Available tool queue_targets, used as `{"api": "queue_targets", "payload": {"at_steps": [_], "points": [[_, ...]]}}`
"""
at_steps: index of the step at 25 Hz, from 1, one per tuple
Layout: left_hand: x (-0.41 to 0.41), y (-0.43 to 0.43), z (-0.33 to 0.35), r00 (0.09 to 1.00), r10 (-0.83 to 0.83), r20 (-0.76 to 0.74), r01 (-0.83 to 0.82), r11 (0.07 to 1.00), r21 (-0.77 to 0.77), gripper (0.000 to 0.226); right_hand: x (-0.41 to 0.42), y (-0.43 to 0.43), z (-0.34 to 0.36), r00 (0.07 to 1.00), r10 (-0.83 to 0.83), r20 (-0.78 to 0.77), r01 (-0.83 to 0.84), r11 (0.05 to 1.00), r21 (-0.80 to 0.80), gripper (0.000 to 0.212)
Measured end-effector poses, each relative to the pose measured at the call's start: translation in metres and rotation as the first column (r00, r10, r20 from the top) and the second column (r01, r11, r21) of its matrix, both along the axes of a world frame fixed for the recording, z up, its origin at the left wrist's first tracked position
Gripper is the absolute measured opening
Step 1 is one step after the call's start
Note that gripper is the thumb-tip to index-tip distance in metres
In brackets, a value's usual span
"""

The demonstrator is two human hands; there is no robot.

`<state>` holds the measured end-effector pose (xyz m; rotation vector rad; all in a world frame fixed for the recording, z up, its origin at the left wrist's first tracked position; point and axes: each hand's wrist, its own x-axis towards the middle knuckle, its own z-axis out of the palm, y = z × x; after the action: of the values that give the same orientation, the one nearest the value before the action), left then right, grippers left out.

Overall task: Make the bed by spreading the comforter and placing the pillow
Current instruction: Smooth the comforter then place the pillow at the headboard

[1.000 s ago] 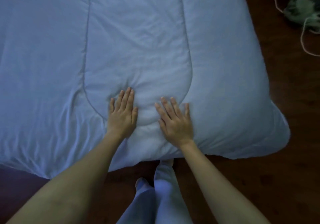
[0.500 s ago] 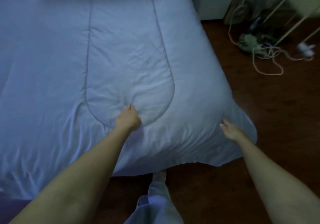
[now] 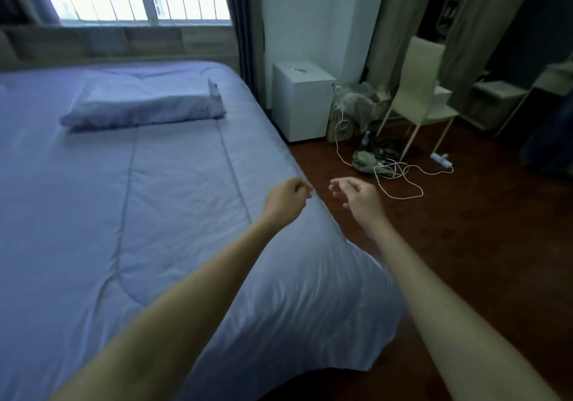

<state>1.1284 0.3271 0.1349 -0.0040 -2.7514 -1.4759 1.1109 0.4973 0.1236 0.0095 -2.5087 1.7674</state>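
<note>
A pale blue quilted comforter (image 3: pixel 148 214) lies spread flat over the bed, its near right corner hanging over the foot. A matching pillow (image 3: pixel 145 107) lies across the head end, below the headboard. My left hand (image 3: pixel 286 199) hovers in the air over the bed's right edge, fingers curled loosely, holding nothing. My right hand (image 3: pixel 356 197) floats beside it over the floor, fingers bent and slightly apart, also with nothing in it. Neither hand touches the comforter.
A white cabinet (image 3: pixel 299 103) stands by the bed's right side. Beyond it are a white chair (image 3: pixel 424 90), a heap of bags, a power strip (image 3: pixel 441 160) and white cables (image 3: pixel 400 180) trailing over the dark wood floor. A window is behind the headboard.
Both hands have lifted off the comforter's foot end and now hang in the air near the right edge. The view has swung up, revealing the pillow, window and room.
</note>
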Motion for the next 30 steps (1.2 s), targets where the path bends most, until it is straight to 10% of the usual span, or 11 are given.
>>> {"api": "queue_targets", "payload": {"at_steps": [14, 30], "points": [[-0.076, 0.245, 0.080, 0.970, 0.043, -0.240, 0.046, 0.934, 0.354, 0.029, -0.078, 0.248, 0.098, 0.951, 0.269, -0.153, -0.268, 0.963, 0.028, 0.023], [-0.314, 0.268, 0.098, 0.858, 0.471, -0.202, -0.290, 0.771, 0.568, 0.026, -0.394, 0.263, 0.121, 0.846, 0.499, -0.186, -0.500, 0.865, 0.044, 0.024]]}}
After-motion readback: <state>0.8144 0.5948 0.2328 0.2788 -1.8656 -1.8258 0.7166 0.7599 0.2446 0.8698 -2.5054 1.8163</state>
